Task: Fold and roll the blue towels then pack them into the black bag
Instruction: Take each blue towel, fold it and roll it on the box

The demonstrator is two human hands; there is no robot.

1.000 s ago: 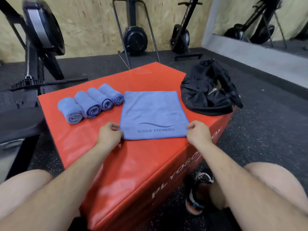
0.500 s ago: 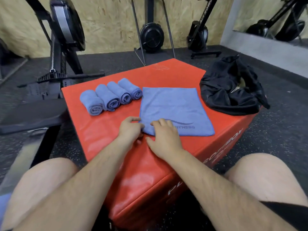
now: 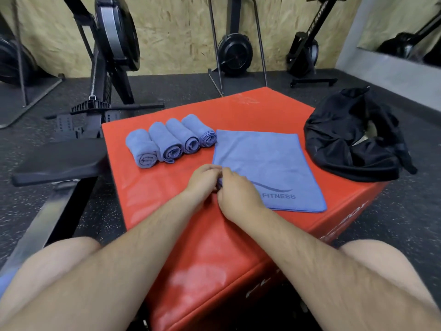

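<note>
Left hand (image 3: 203, 179) and right hand (image 3: 236, 193) pinch a corner of the flat blue towel (image 3: 267, 161).

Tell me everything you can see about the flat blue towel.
The flat blue towel looks like microfibre, printed with a dark wave and the word FITNESS. It lies spread on the red box, between four rolled towels and the black bag. The left hand and right hand pinch its near left corner.

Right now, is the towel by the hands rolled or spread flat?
Spread flat: the towel lies unrolled on the red box, logo showing; left hand and right hand pinch its near corner.
</note>
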